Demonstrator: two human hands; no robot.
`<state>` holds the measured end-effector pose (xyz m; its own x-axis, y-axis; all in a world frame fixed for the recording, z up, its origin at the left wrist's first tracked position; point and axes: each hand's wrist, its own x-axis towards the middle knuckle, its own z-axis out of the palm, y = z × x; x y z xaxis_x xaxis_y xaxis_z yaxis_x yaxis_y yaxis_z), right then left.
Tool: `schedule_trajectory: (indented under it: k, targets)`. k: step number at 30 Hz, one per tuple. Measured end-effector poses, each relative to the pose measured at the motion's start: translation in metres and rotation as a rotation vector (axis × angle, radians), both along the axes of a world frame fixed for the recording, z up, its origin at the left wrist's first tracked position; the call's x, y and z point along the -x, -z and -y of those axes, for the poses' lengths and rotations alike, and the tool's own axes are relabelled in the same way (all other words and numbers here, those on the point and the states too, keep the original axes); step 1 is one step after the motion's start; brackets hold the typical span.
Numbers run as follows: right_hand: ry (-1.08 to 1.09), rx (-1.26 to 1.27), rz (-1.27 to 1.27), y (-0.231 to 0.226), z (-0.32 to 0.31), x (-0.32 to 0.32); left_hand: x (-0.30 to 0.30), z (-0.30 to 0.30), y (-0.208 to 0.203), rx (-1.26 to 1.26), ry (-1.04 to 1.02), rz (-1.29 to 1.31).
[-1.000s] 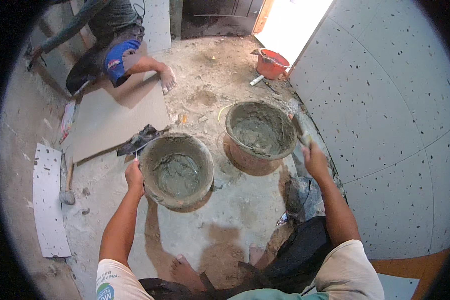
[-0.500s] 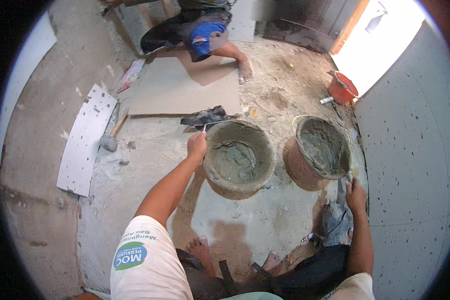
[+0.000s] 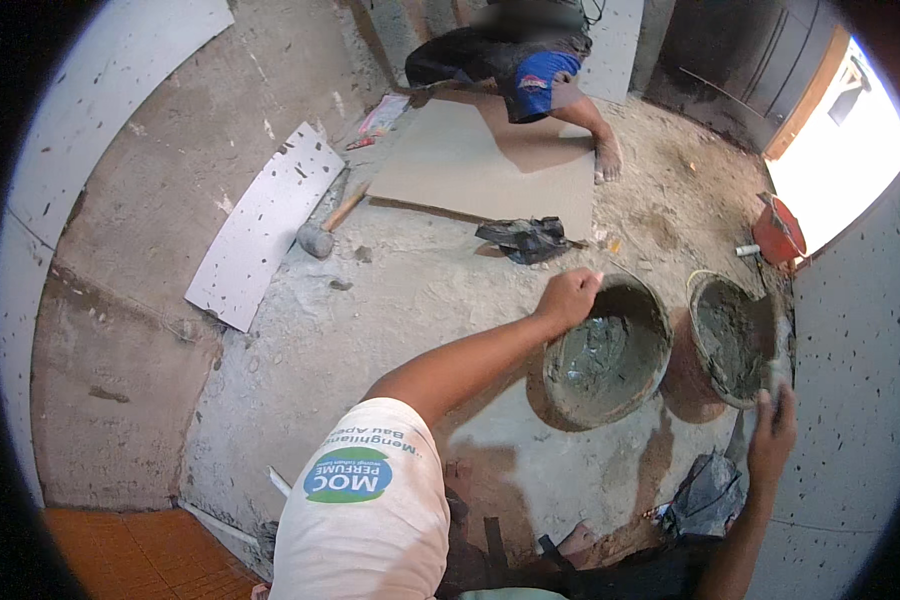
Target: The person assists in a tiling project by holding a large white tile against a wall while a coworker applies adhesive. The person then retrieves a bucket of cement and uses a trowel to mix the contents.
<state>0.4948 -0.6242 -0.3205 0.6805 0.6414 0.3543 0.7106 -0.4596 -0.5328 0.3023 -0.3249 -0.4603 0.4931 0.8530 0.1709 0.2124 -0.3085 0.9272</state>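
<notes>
My left hand (image 3: 570, 298) is closed at the far left rim of a mortar-crusted bucket (image 3: 660, 375), apparently on its wire handle. Wet grey mortar (image 3: 602, 358) lies inside this bucket, which leans a little. To its right stands a second bucket (image 3: 682, 385), reddish outside and holding thicker grey mortar (image 3: 727, 335). My right hand (image 3: 772, 430) grips the handle of a trowel (image 3: 776, 335) at this bucket's right side. The trowel's blade is blurred against the rim and partly hard to make out.
Ahead, another person (image 3: 545, 85) crouches by a large beige board (image 3: 490, 180). A black plastic bag (image 3: 525, 238) lies near its edge. At left are a mallet (image 3: 317, 238) and a speckled white panel (image 3: 265, 230). A red bucket (image 3: 778, 235) stands by the doorway; a dark bag (image 3: 708, 495) lies near my right forearm.
My view has swung left, so things appear further right. The left bucket now leans more, my left hand still at its rim. My right hand and the trowel have shifted upward along the right bucket's side.
</notes>
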Motion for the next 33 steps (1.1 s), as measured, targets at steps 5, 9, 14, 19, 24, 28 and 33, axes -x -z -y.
schedule_trajectory:
  k: [5,9,14,19,24,28,33]
  targets:
    - [0.168,-0.209,0.044,0.000,0.010,-0.036,0.006,0.002,0.003,-0.019,-0.013,-0.030]
    - [0.210,0.491,0.112,0.071,0.039,-0.070,0.005,0.001,-0.008,0.042,-0.015,-0.078]
    - [0.212,0.254,-0.063,0.041,0.017,-0.047,-0.004,-0.007,0.001,0.033,-0.010,-0.062]
    - [-0.069,0.244,-0.157,0.018,0.001,-0.012,-0.009,0.001,0.000,-0.023,0.025,-0.082]
    - [-0.180,0.205,-0.262,0.011,-0.031,0.027,-0.004,0.015,-0.003,-0.029,0.119,-0.054]
    - [-0.268,0.249,-0.236,0.043,-0.034,0.040,-0.018,0.028,-0.008,-0.035,0.202,-0.109]
    - [-0.211,0.399,-0.042,0.081,-0.040,0.048,-0.031,0.043,-0.016,0.031,0.181,-0.145]
